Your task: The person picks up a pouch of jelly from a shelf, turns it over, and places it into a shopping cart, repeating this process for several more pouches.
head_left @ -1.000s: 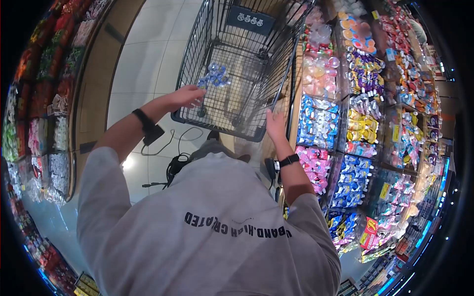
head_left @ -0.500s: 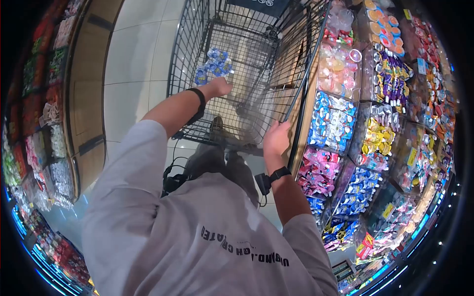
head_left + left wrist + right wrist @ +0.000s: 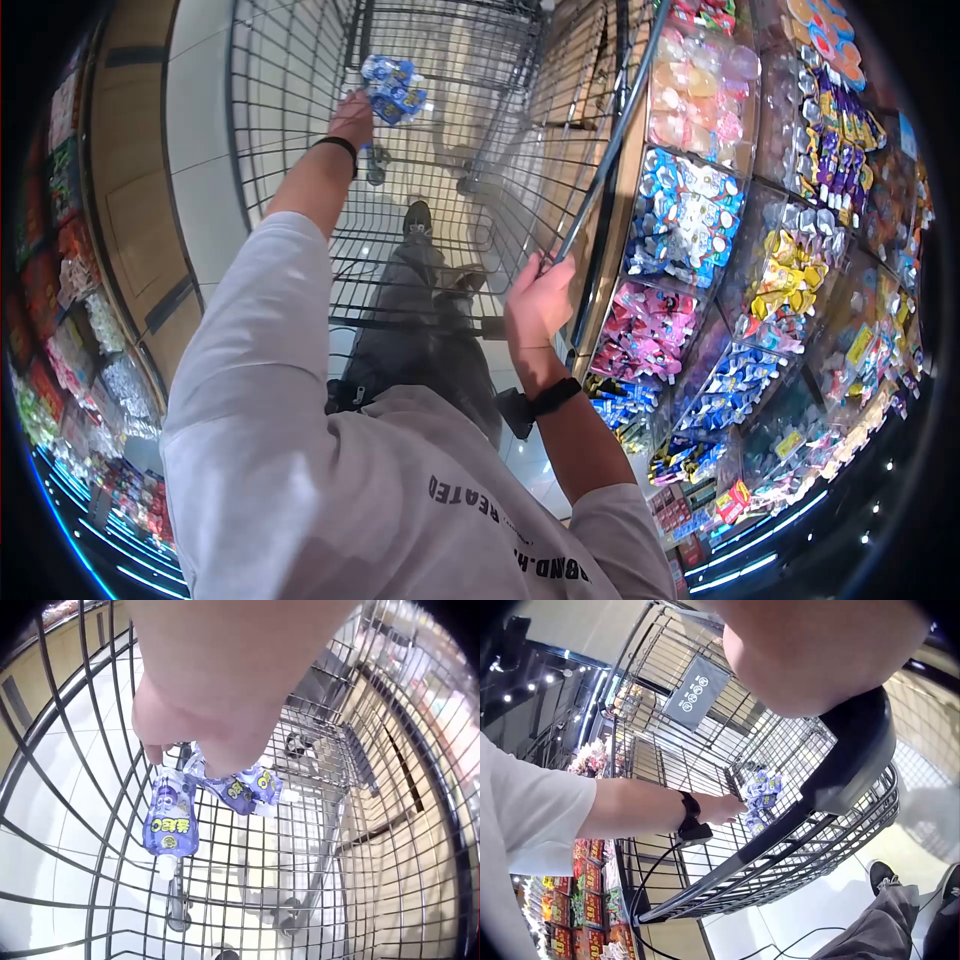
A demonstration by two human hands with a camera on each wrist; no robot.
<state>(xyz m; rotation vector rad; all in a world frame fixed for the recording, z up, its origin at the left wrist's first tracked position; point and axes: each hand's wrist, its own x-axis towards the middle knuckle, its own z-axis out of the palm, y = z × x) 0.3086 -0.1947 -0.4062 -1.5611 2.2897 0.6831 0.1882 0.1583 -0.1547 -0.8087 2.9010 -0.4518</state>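
Note:
My left hand point(image 3: 352, 118) reaches down inside a black wire shopping cart point(image 3: 500, 160). It pinches blue-purple jelly pouches point(image 3: 396, 92) near the cart's left side. In the left wrist view, one pouch point(image 3: 171, 814) hangs down with its white cap lowest, just below the fingertips. Several more pouches point(image 3: 247, 787) bunch under the thumb, their tops hidden by the hand. My right hand point(image 3: 540, 305) grips the cart's near right corner, where the side rim meets the handle. In the right wrist view, that hand covers part of the thick black corner piece point(image 3: 851, 754).
Bins of bright packaged sweets point(image 3: 685, 215) line the right side, close against the cart. Along the left runs a wooden shelf base point(image 3: 135, 190) with more packets above it. A cable point(image 3: 769, 949) trails near the feet, over pale floor tiles point(image 3: 195, 130).
My left hand has gone from beside the cart's near edge down to the pouches and taken hold of them. The cart appears closer to the body, while my right hand stays at its corner.

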